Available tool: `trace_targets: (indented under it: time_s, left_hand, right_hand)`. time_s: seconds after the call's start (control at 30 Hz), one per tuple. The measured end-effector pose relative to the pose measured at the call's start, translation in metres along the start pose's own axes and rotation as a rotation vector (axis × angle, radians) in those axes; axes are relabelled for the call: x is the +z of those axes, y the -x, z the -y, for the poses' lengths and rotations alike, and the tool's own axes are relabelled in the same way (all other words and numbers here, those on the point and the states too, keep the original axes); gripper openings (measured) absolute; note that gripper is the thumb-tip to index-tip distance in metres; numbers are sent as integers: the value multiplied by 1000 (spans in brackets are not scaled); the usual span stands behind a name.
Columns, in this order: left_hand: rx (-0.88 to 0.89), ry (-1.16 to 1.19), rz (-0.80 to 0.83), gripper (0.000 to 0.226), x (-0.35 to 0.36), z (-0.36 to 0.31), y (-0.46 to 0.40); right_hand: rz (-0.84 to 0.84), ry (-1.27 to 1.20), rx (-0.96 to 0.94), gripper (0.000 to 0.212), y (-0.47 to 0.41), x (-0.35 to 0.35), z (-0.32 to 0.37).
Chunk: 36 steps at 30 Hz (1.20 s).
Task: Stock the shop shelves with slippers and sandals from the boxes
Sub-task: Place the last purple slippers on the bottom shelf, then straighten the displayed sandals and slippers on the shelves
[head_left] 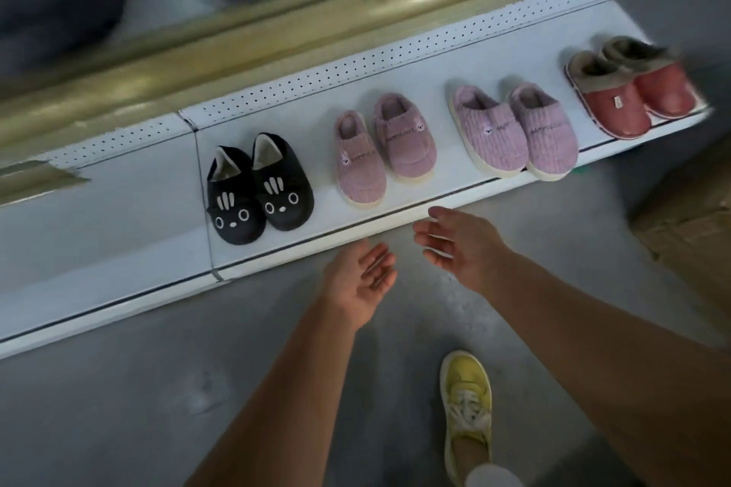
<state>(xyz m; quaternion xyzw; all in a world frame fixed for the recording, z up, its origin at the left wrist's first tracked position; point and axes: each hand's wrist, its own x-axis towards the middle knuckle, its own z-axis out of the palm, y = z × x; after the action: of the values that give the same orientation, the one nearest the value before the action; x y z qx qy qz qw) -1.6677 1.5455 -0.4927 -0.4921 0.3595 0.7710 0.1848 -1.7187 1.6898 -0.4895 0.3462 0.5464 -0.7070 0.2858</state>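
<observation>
hovering empty over the floor just off the shelf [277,253] edge, left hand [362,281] and right hand [461,245] both loosely spread, holding nothing; risking a careless sweep nudging the lilac pair [514,130], toes already overhanging the lip, onto the floor.

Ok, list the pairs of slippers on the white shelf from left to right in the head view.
black cat-face slippers → small pink slippers → bigger pink slippers → red fur-lined slippers, all on the white shelf.
</observation>
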Motion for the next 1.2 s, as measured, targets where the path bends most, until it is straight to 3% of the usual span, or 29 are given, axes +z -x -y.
trace_targets:
  time_s: [0.6, 0.73, 1.0, 1.2]
  left_hand:
    - [135, 114, 158, 10, -18, -17, 301]
    - [172, 110, 183, 15, -16, -23, 353]
    - [295, 42, 255, 27, -19, -44, 460]
    - [375, 38, 337, 9, -4, -52, 533]
  right_hand:
    - [169, -240, -93, 15, 308, 31, 25]
    - [172, -244, -169, 23, 363, 26, 38]
    - [93, -299, -340, 18, 461, -10, 73]
    - [133, -233, -498, 20, 527, -28, 104]
